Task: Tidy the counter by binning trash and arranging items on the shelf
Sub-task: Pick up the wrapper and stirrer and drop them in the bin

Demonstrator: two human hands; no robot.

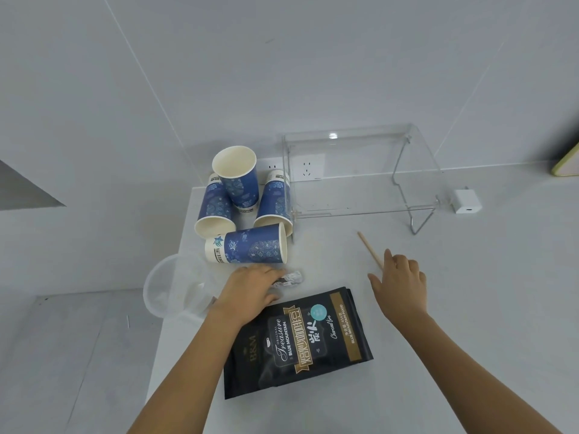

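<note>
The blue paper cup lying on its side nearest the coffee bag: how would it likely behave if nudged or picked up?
The blue paper cup on its side would probably roll in a curve, since it tapers toward its base. It looks empty, so likely light and easily sent skidding. Its thin paper wall would probably dent under a hard squeeze.

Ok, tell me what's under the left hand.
A crumpled wrapper sticks out beneath the left hand's fingers on the counter. How far it extends under the palm is covered.

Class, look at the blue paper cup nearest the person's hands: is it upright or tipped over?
Tipped over. The cup lies on its side on the counter, its open mouth facing right.
</note>
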